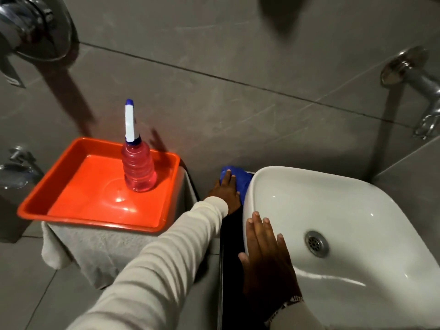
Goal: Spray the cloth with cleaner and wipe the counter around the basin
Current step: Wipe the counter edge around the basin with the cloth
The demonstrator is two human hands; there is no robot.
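A blue cloth (240, 177) lies on the dark counter (232, 236) at the back left corner of the white basin (352, 210). My left hand (226, 190) presses flat on the cloth, fingers stretched toward the wall. My right hand (266, 253) rests open and flat on the basin's left rim, holding nothing. The spray bottle (138, 163), clear with pink cleaner and a white and blue nozzle, stands upright in an orange tray (71, 201) to the left, apart from both hands.
The tray sits on a stand draped with a grey towel (100, 248). A chrome tap (426, 101) juts from the grey tiled wall above the basin's right side. More chrome fittings (35, 27) hang at the upper left. The drain (316, 244) lies mid-basin.
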